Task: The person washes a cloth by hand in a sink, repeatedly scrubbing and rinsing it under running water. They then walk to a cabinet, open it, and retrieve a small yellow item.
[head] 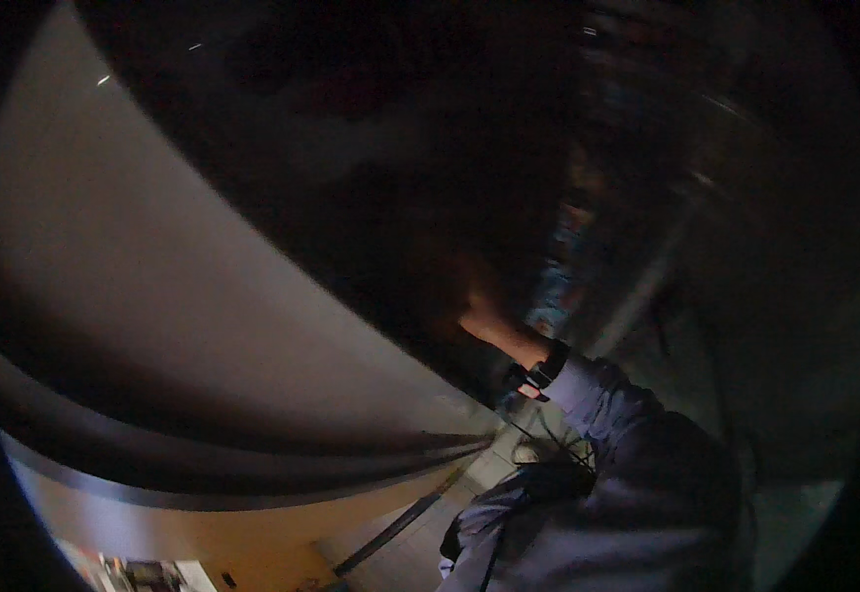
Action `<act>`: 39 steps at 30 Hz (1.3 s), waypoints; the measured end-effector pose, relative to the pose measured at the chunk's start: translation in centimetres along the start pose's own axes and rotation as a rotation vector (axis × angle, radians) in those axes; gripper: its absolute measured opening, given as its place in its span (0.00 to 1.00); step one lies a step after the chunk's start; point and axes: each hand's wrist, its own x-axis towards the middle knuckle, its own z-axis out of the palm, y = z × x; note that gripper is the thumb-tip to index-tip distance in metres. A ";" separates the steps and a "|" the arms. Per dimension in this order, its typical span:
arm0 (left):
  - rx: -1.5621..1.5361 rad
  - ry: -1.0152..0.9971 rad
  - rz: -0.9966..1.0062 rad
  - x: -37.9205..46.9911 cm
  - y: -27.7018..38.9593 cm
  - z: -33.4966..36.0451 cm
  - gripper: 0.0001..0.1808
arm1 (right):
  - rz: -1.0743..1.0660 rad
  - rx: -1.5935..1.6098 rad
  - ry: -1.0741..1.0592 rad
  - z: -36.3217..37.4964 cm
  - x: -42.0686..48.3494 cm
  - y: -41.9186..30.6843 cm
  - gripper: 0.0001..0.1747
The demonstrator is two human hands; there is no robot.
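Note:
My right hand [483, 318] reaches forward into a dark area, past the edge of a large pale panel [200, 274] that looks like a door or wall. Shadow and blur hide its fingers, so I cannot tell whether it holds or touches anything. A dark band with a small device [533, 381] is around the wrist, below a greyish-purple sleeve [600, 396]. My left hand is out of view. The front of my clothing [585, 544] fills the lower right.
Blurred, multicoloured items [555, 285] line the dark space beyond my hand. A shoe [530, 451] stands on pale floor tiles [485, 473], with thin cords [574, 451] nearby. At lower left, a dark curved edge [178, 492] borders a yellow-lit surface [267, 540].

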 end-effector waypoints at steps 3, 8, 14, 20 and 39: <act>-0.018 -0.115 -0.087 1.7 1.7 2.0 0.14 | 0.496 0.263 -0.013 -1.4 -11.1 6.5 0.38; -0.116 -0.218 -0.200 3.3 2.3 -0.5 0.13 | 0.970 -0.494 -0.031 -1.6 -21.4 15.8 0.36; -0.154 -0.167 -0.033 2.6 -0.9 -9.2 0.15 | 0.797 -0.396 -0.279 -1.8 -25.7 22.2 0.33; -0.034 0.407 0.096 10.0 -5.7 -11.0 0.12 | 0.557 -0.238 -0.365 0.9 -24.5 19.2 0.30; -0.180 0.408 0.013 28.8 -4.5 -21.9 0.15 | 0.487 -0.142 -0.604 7.3 -26.4 -0.8 0.22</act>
